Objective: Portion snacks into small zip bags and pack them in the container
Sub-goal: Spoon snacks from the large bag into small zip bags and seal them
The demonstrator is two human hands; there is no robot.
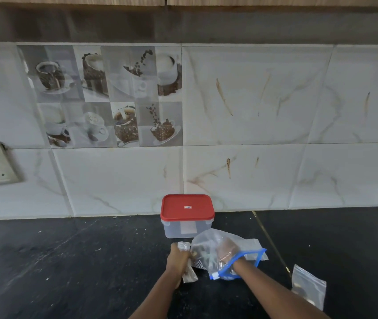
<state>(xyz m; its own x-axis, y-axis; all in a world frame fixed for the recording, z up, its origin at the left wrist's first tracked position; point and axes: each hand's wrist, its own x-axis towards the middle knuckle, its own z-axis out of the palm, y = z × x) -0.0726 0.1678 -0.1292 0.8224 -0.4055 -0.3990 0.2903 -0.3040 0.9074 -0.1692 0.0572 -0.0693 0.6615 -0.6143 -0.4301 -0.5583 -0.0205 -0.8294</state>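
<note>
The left hand (178, 259) is curled in a fist round a small clear plastic zip bag (189, 275), held upright. At its 3 o'clock, touching, lies a large clear zip bag with a blue zipper (206, 242). The right hand (227, 250) is inside this bag, but the plastic blurs its fingers, so its grip cannot be told. A translucent rectangular container with a red lid (183, 230) stands shut at 12 o'clock, just beyond both hands. Another small clear zip bag (308, 286) lies at 4 o'clock on the black stone counter (68, 261).

My left hand (178, 259) grips a small zip bag (190, 275); my right hand (227, 252) is inside the large blue-zipped bag (208, 241), near the red-lidded container (186, 229).
</note>
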